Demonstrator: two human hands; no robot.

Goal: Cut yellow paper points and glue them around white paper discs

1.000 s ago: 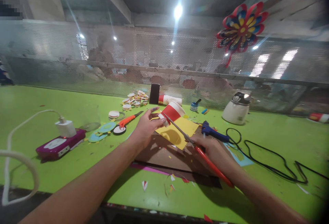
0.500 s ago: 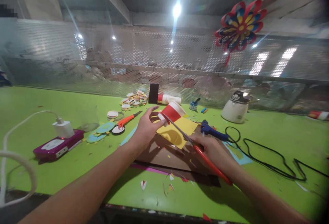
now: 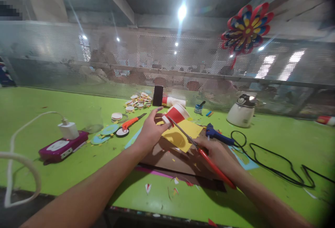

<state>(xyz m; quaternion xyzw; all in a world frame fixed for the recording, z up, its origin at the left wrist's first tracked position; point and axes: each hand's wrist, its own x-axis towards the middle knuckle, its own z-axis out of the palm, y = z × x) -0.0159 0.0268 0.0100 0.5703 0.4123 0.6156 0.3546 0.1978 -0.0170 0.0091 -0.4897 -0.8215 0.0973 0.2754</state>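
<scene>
A red and white paper cup (image 3: 177, 113) is tilted on its side above the table, gripped near its left end by my left hand (image 3: 154, 125). My right hand (image 3: 213, 151) is closed around the red handles of a pair of scissors (image 3: 206, 158). The scissor blades reach up and left, their tips at the cup's lower left edge; whether they are cutting into it I cannot make out. Beneath the cup lie a yellow paper sheet (image 3: 183, 135) and a brown board (image 3: 167, 158).
A blue glue gun (image 3: 218, 135) with black cord lies at right, near a white kettle-shaped container (image 3: 241, 111). At left are an orange-handled cutter (image 3: 131, 121), blue paper rings (image 3: 108, 129) and a purple power strip (image 3: 64, 146). More cups (image 3: 174, 101) lie behind; paper scraps litter the front.
The whole view has shifted slightly, so things appear a little further right. Both hands keep their hold on the cup and scissors, with hardly any movement between them.
</scene>
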